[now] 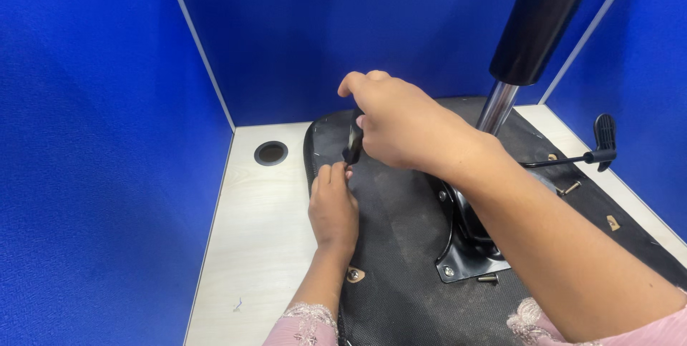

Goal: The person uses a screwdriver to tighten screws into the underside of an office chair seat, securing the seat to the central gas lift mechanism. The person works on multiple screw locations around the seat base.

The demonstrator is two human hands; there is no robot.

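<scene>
I count one upturned chair seat (401, 246) on the pale desk (257, 246), one gas-lift cylinder (540, 20) rising from one black mounting plate (465, 253), one adjustment lever (597, 151), and two loose bolts: bolt by the plate (488, 279), bolt near the lever (570, 188). My right hand (408, 128) is curled narrow, pinching a small black tool (352, 144) upright over the seat's far left edge. My left hand (333, 210) lies just below it, fingertips (336, 172) touching the tool's lower end.
</scene>
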